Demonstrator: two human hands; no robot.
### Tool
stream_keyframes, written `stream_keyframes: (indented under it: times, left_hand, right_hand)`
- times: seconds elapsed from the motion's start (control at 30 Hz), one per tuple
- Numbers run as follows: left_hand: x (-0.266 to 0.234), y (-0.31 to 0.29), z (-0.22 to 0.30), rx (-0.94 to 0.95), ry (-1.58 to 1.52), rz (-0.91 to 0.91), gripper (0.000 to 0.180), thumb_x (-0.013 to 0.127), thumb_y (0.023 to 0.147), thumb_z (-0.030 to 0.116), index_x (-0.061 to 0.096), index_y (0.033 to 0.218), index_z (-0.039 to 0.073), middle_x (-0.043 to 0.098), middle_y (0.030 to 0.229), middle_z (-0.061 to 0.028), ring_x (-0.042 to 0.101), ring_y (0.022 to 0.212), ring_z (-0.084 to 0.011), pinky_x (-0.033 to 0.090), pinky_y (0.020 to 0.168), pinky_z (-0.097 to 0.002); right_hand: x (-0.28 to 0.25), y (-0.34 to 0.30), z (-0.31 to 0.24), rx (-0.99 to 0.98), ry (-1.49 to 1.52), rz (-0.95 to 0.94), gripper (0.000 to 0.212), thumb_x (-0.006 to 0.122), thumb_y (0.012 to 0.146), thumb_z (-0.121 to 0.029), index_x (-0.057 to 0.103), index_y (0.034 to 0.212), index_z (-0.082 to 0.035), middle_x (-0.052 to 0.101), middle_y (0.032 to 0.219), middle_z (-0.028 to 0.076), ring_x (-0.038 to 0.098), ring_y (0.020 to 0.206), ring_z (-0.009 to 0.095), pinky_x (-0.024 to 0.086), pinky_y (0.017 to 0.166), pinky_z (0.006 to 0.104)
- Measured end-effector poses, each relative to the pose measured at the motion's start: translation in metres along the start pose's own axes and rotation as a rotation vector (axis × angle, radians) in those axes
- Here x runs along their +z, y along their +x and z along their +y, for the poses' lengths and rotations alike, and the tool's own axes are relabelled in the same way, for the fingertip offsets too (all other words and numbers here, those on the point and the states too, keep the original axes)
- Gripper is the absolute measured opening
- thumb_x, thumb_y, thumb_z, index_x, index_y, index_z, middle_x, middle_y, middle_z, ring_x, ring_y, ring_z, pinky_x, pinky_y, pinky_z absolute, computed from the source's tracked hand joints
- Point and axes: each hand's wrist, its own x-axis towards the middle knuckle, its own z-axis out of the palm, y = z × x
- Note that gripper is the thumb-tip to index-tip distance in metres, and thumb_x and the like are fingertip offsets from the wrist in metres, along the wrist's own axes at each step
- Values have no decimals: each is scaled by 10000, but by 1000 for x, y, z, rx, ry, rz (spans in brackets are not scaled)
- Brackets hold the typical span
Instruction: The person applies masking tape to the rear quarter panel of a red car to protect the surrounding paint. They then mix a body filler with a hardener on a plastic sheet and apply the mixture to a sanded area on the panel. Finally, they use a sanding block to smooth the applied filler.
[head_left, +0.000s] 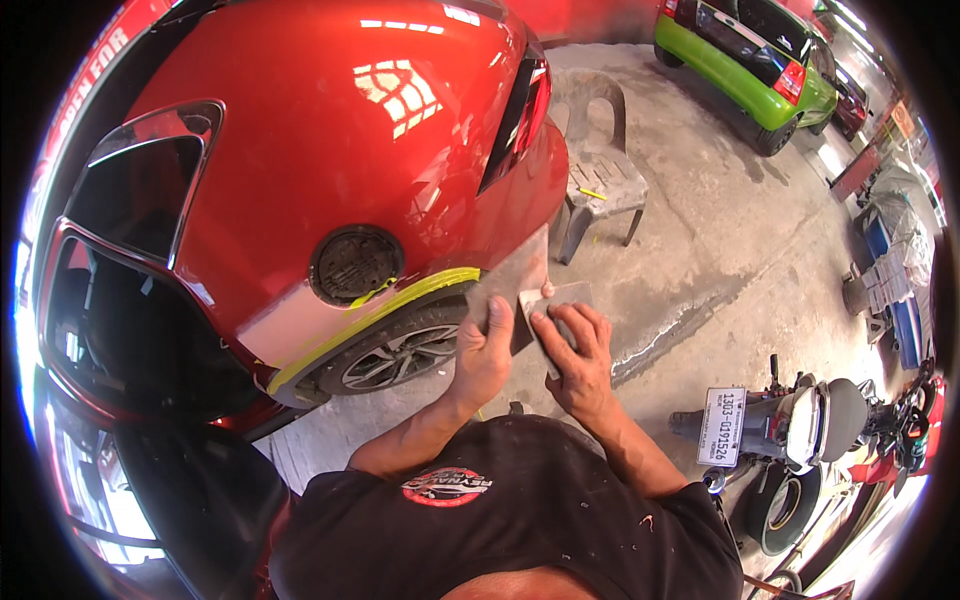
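My left hand (484,350) is closed on a thin, flat greyish plate (512,278), its thumb pointing up along the near edge. In my right hand (577,352) is a flat grey spreader (573,294), with its edge against or just over the plate. A small lump of pinkish putty (547,289) shows where the two meet. Both hands are in front of my chest, beside the rear wheel (400,357) of a red car (290,190). Yellow tape (400,298) lines the wheel arch, and a dull pinkish patch (285,328) covers the panel above it.
Beyond the car's rear corner stands a grey plastic chair (610,170) with a yellow object (592,194) on its seat. A motorcycle (800,425) and a loose tyre (782,508) are at right. Farther off is a green car (735,70). The concrete floor (700,215) has a crack.
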Motion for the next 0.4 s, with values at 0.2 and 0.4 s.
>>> stream_keyframes:
  times: [0.2, 0.4]
  left_hand:
    - [-5, -26, -13, -209, 575, -319, 270, 539, 1040, 175, 640, 1228, 9, 674, 1159, -53, 591, 1066, -82, 490, 892, -258]
    - [-49, 10, -21, -310, -217, 319, 285, 648, 979, 186, 621, 1246, 91, 685, 1058, -23, 644, 914, -120, 527, 818, -255]
  right_hand:
    - [-7, 26, 42, 266, 254, 293, 626, 618, 761, 97, 587, 1362, -75, 568, 1260, 152, 557, 1180, 339, 444, 1020, 399]
    - [-34, 35, 35, 90, 103, 454, 466, 545, 912, 74, 562, 1369, -20, 593, 1295, 195, 586, 1189, 342, 436, 1055, 410]
